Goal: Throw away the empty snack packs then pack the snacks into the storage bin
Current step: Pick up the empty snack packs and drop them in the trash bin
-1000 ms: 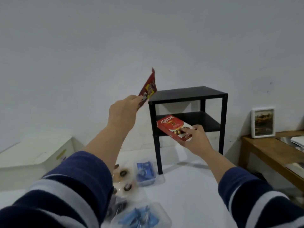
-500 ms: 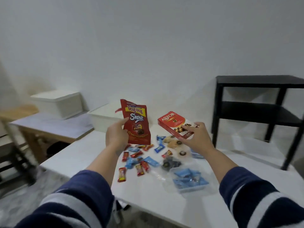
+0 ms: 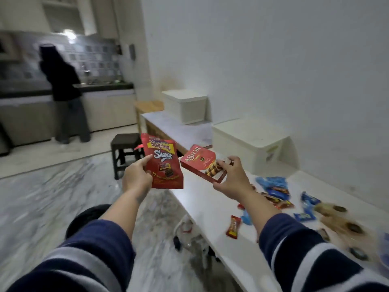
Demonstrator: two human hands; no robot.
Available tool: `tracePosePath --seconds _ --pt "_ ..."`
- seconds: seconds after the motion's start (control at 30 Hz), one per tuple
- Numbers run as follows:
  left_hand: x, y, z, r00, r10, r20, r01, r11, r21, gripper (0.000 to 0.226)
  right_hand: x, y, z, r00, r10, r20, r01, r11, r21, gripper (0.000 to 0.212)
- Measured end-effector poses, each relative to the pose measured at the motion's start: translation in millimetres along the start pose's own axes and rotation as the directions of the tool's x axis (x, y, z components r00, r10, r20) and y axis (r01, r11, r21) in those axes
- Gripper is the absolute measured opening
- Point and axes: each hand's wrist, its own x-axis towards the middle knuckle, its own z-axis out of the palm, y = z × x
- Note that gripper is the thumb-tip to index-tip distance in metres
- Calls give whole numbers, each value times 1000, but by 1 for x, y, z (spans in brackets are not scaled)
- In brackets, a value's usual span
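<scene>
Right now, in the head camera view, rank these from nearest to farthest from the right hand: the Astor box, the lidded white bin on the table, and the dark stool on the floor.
1. Astor box, held in the right hand.
2. Lidded white bin, just beyond, on the white table.
3. Dark stool, off to the left, on the floor.

Both arms wear a soft, navy-blue knit sweater with broad pale-grey stripes — left sleeve (image 3: 84, 256), right sleeve (image 3: 305, 253) — pushed up, forearms bare.

Domestic premises: open living area adjoining a kitchen.
A tiled backsplash (image 3: 94, 57), counter (image 3: 101, 86) and cabinets (image 3: 69, 13) were observed beyond a marble-patterned floor (image 3: 42, 186); a person (image 3: 63, 93) stood at the counter.
</scene>
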Motion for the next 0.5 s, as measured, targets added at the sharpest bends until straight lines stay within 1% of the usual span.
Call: tracePosePath --seconds 0.1,0.2,0.3,0.37,0.5 --pt "4 -43 -20 994 -77 -72 82 995 65 51 26 -27 44 991 -85 108 80 996 48 80" --pt "13 -87 -46 973 -173 -152 185 980 73 51 47 -59 91 962 -196 188 185 980 75 78" --pt "25 -131 -72 940 -259 -221 279 958 68 51 65 -94 142 924 -302 236 292 953 77 75" --pt "35 -163 -87 923 -296 -246 315 948 44 53 75 -117 178 898 -360 252 348 933 92 73" --pt "68 -227 -113 893 -349 -285 371 928 29 52 100 -160 247 852 -416 317 409 908 91 74"
